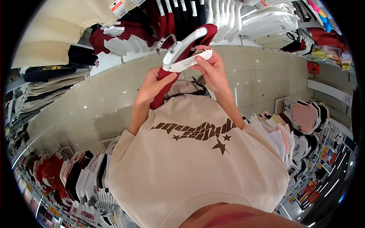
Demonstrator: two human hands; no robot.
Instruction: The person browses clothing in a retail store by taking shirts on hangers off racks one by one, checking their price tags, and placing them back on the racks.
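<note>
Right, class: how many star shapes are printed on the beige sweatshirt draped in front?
3: a large star lowest, a small star left under the lettering, and another small star right. Folds might hide more.

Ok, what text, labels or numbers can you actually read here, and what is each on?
None can be read with certainty.
Beige shirt: dark brown print with stars, lettering upside down and distorted, unreadable.
White tag held by the right hand beside the white hanger: print too small.
Red-and-white price tags on hanging clothes: blurred.
Shelf signs lower right: too small.
</note>
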